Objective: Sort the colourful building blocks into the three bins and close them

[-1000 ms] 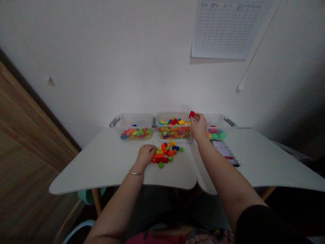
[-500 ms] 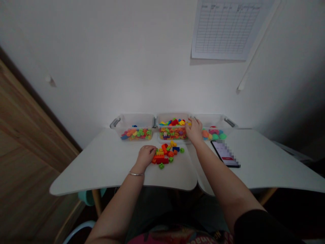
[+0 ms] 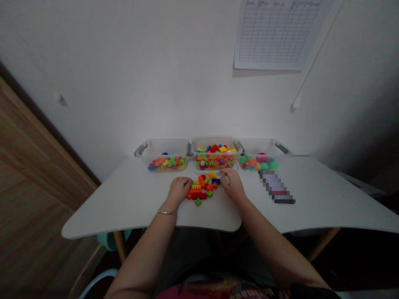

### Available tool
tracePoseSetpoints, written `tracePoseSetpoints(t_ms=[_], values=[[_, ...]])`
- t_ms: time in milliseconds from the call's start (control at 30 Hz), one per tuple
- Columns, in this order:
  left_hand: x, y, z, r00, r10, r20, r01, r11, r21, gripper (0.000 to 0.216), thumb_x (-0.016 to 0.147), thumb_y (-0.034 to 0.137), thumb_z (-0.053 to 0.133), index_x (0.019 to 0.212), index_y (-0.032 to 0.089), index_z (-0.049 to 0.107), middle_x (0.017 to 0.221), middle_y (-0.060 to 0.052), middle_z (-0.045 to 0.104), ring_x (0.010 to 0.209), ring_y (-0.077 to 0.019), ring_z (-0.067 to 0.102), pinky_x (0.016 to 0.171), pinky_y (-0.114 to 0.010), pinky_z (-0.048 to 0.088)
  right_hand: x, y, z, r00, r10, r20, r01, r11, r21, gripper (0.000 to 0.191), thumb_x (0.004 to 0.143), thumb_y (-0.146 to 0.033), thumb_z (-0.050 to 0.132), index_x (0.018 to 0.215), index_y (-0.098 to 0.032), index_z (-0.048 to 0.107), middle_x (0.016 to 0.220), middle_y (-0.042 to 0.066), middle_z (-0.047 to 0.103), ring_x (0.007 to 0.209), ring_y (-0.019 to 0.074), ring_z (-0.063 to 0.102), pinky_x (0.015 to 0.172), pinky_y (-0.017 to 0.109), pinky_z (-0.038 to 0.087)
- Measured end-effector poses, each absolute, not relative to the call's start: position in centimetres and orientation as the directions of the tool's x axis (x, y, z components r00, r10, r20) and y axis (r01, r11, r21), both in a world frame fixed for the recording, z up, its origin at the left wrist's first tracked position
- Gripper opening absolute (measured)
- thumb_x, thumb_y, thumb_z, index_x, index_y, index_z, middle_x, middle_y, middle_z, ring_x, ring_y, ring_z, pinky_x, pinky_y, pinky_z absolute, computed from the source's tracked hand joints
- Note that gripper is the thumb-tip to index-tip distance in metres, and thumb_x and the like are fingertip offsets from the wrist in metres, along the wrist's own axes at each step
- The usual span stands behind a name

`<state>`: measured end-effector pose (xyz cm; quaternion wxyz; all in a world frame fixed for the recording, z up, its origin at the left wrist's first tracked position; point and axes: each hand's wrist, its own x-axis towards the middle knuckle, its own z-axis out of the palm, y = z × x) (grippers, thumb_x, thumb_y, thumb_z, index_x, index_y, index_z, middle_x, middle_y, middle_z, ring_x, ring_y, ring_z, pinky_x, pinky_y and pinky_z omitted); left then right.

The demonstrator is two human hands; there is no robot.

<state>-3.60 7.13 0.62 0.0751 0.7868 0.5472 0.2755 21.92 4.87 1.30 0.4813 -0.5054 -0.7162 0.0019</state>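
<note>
A small pile of coloured toy bricks (image 3: 204,187) lies on the white table (image 3: 134,199), just in front of three clear bins. My left hand (image 3: 179,189) rests on the table at the pile's left edge. Its fingers are curled against the orange bricks, and what they hold, if anything, is hidden. My right hand (image 3: 232,185) lies at the pile's right edge beside a blue brick (image 3: 215,181). Its fingers are bent down over the bricks there and hide whatever is under them. A thin bracelet circles my left wrist.
Three clear bins stand in a row against the wall: the left bin (image 3: 156,146), the middle bin (image 3: 202,142) heaped with bricks, and the right bin (image 3: 268,145) with rounder pieces. A phone (image 3: 277,187) lies right of my right hand. A printed chart (image 3: 274,33) hangs on the wall.
My right hand held a red brick over the bins, dipped to the middle bin, and has come back down to the pile's right edge without it. My left hand has stayed put.
</note>
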Motion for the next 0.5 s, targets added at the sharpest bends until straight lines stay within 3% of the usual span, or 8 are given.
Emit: tracePoseSetpoints(t_ms=[200, 500], values=[[-3.6, 7.0, 0.8, 0.242, 0.904, 0.353, 0.815, -0.386, 0.431, 0.03, 0.086, 0.024, 0.047, 0.092, 0.021, 0.076, 0.102, -0.006, 0.076, 0.099, -0.0205, 0.067, 0.097, -0.034, 0.047, 22.2, 3.6, -1.9, -0.009, 0.869, 0.494, 0.766, 0.324, -0.555, 0.038, 0.078, -0.021, 0.057, 0.115, -0.015, 0.063, 0.119, 0.014, 0.065, 0.113, 0.0255, 0.057, 0.103, 0.044, 0.043], [-3.6, 7.1, 0.7, 0.253, 0.905, 0.341, 0.821, -0.388, 0.42, 0.031, 0.087, 0.025, 0.045, 0.093, 0.02, 0.075, 0.102, -0.006, 0.075, 0.1, -0.0202, 0.066, 0.098, -0.034, 0.045, 22.0, 2.6, -0.7, 0.025, 0.922, 0.387, 0.865, 0.174, -0.471, 0.038, 0.08, -0.018, 0.058, 0.117, -0.015, 0.064, 0.116, 0.011, 0.068, 0.109, 0.0254, 0.058, 0.1, 0.038, 0.044]])
